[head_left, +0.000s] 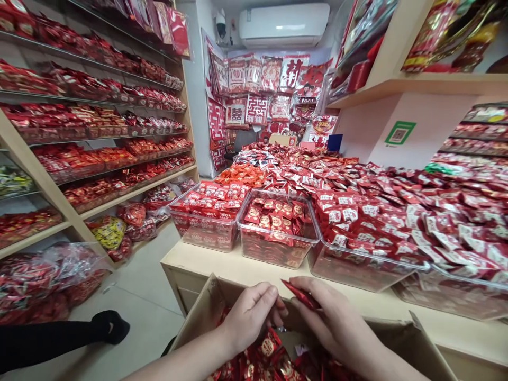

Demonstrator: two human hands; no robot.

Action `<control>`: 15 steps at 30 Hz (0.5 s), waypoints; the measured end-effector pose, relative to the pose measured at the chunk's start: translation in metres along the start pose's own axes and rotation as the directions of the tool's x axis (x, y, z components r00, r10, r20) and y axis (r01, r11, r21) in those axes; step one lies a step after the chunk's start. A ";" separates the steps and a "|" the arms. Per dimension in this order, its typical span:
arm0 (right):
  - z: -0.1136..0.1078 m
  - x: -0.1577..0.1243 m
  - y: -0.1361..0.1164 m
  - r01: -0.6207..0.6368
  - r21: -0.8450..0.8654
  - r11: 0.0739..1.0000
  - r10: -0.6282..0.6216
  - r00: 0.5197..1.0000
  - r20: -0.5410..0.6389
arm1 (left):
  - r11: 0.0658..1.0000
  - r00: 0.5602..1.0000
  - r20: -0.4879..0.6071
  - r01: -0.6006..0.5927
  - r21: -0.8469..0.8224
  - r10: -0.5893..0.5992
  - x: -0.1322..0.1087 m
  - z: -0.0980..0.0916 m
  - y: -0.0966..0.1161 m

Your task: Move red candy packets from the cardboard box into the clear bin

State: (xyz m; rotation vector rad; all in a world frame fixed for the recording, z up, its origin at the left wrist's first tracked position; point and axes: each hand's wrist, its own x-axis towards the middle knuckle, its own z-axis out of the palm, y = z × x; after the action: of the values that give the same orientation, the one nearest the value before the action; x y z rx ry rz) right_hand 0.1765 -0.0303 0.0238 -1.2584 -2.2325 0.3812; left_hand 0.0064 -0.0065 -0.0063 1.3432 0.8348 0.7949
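Observation:
Over an open cardboard box (194, 317), both of my hands are close together. A small red candy packet (300, 294) is held in my right hand (331, 312), between thumb and fingers, with its pointed edge toward the left. My left hand (252, 315) is closed, thumb pressed against the curled fingers; whatever it may hold is hidden. Below them in the box lie loose red packets with gold print (270, 346). Just beyond, a clear plastic bin (273, 251) contains rows of similar red and gold packets.
More clear bins line the counter (190, 261), including a left bin (206, 233) and a right bin (357, 270). Heaped red packets (381, 185) cover the surface behind them. Stocked shelves (95, 140) stand at left, above plastic bags (51, 275). A person's black-clad leg (51, 338) reaches in at lower left.

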 end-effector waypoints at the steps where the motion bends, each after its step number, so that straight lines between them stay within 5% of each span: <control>1: -0.007 0.005 -0.001 0.031 -0.056 0.998 -0.033 0.999 -0.043 | 1.000 1.000 -0.003 -0.002 0.013 0.002 0.000 -0.001 0.000; 6: -0.051 0.065 -0.004 0.135 -0.488 0.862 -0.199 0.977 -0.081 | 0.999 1.000 0.003 -0.006 0.041 0.006 0.001 -0.003 -0.003; 10: -0.061 0.127 0.012 0.019 -0.705 0.709 0.031 0.998 0.057 | 0.997 1.000 0.013 0.008 0.081 -0.009 0.003 -0.005 -0.009; 15: -0.040 0.160 0.039 0.005 -0.738 0.675 0.191 0.965 0.180 | 0.990 1.000 0.013 0.015 0.142 -0.017 0.004 -0.008 -0.014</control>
State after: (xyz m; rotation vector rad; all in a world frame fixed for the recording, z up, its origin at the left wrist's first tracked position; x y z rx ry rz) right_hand 0.1608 0.1257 0.0875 -1.8093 -2.6524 -0.4291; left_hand 0.0017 0.0002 -0.0209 1.4643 0.9034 0.7231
